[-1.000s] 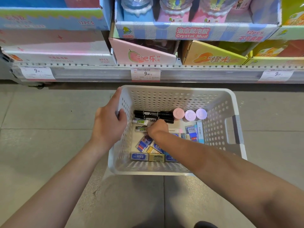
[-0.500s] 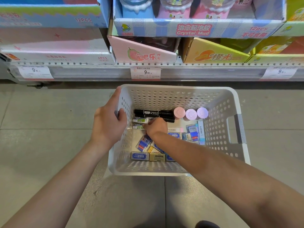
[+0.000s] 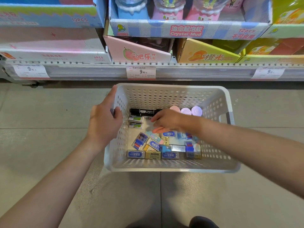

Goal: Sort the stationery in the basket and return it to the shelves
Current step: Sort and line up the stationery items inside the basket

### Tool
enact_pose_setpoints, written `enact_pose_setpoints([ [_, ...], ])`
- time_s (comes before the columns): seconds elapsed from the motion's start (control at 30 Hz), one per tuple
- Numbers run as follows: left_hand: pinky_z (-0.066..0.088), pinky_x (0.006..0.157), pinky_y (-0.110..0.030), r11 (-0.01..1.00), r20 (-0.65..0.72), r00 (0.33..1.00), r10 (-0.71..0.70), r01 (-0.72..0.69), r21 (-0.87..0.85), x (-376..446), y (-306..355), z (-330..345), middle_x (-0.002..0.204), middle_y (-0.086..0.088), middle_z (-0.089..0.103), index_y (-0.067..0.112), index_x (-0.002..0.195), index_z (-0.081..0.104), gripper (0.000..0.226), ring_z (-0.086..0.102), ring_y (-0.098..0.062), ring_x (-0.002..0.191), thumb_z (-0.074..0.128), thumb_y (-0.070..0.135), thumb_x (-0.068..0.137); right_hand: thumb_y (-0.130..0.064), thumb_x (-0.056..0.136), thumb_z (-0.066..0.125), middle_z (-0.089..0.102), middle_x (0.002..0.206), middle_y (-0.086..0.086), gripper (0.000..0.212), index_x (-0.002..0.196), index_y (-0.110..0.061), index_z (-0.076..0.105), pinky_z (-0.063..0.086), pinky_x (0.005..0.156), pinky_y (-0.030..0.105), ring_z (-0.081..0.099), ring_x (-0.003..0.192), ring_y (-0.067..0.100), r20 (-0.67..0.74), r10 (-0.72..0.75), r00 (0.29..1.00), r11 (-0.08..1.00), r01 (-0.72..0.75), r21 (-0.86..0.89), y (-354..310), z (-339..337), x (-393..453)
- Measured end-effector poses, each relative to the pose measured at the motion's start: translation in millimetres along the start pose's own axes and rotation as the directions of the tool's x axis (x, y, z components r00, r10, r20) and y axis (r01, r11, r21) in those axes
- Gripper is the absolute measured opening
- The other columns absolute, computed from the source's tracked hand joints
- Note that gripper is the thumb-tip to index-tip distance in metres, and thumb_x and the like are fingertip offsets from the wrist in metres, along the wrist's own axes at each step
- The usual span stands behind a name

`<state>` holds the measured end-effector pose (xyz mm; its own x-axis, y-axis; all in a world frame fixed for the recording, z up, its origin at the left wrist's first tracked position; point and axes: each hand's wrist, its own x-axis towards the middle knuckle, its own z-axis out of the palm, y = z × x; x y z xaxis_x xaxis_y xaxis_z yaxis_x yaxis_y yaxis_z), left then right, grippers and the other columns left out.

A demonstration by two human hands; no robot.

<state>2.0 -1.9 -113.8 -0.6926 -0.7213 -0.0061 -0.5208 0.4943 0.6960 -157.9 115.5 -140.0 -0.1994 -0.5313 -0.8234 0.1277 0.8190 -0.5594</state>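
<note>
Even, fairly bright overhead light fills the scene. A soft shadow lies on the floor [image 3: 164, 191] below the basket [image 3: 172, 167]. The right hand [image 3: 169, 120] is smeared by motion blur. Wide-angle distortion bows the shelf edge [image 3: 197, 65], and the upper corners look soft and washed out.

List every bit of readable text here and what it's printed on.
"Crystal Mud", "12pcs": blue checked display box
"吧乐": pink box
"橙光": yellow box
"12PCS": upper left box
"6PCS": lower left box
"9.90": price tags
Basket items' labels: too small.
</note>
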Motion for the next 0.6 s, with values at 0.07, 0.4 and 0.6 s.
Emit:
enact_pose_setpoints([
  [0.07,0.028,0.04,-0.015,1.0,0.002,1.0,-0.008,0.008,-0.008,0.1,-1.0,0.3,0.049,0.001,0.033,0.02,0.15,0.028,0.062,0.041,-0.008,0.045,0.047,0.005,0.093,0.0,0.095,0.047,0.059,0.121,0.03,0.029,0.121,0.01,0.052,0.054,0.059,0.016,0.069,0.086,0.027,0.051,0.019,0.999,0.962,-0.005,-0.272,-4.1,-28.7,-13.7],
  [0.4,0.028,0.037,-0.015,0.999,-0.001,1.0,-0.032,0.032,-0.009,-1.8,-1.0,0.8,0.053,-0.006,0.035,0.023,0.15,0.027,0.061,0.032,-0.015,0.045,0.045,0.006,0.094,0.003,0.094,0.038,0.051,0.108,0.002,0.038,0.124,-0.015,0.054,0.044,0.073,0.023,0.05,0.098,0.021,0.093,0.248,0.964,0.17,0.051,-0.984,47.1,-41.8,-30.1],
  [0.6,0.031,0.035,-0.009,0.999,-0.011,0.999,-0.038,0.038,0.001,-0.7,-0.9,1.3,0.053,-0.005,0.035,0.023,0.15,0.028,0.061,0.031,-0.016,0.044,0.045,0.005,0.094,0.004,0.093,0.041,0.043,0.142,0.01,0.053,0.144,-0.009,0.035,0.043,0.087,0.028,0.049,0.122,0.026,0.101,0.243,0.965,0.062,0.088,-0.994,60.6,-32.4,-29.1],
])
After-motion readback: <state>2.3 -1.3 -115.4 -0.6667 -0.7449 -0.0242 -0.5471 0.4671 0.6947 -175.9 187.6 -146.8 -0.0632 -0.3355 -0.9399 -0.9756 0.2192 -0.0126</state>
